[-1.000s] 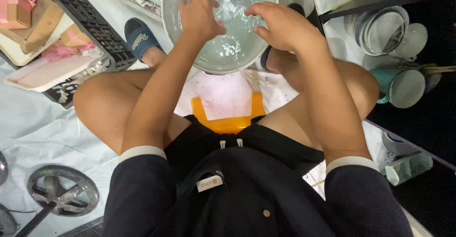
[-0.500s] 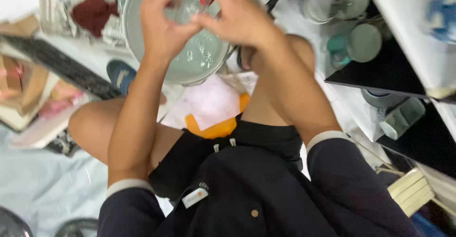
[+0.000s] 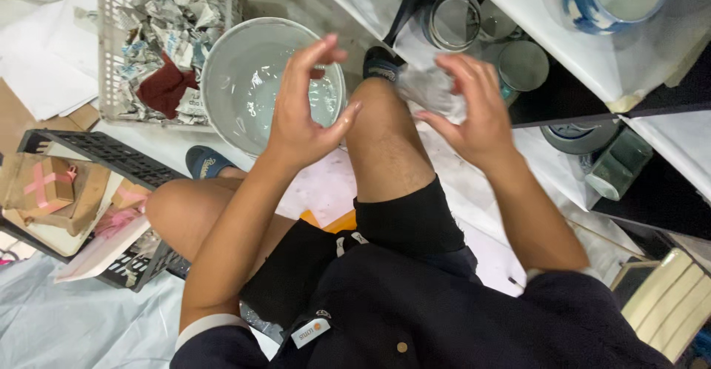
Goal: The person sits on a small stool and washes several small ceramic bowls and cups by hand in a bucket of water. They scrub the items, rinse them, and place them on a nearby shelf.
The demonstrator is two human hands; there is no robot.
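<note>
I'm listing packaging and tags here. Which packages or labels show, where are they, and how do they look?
Gift box: far left on a black crate, brown with pink ribbon.
Clothing tag: bottom centre on the dark top, small white rectangle with an orange dot.
Crumpled printed paper: in the white basket, upper left.

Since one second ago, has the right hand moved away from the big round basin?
Yes. The right hand left the round basin, going right past the raised knee; now it hangs over crumpled clear plastic.
</note>
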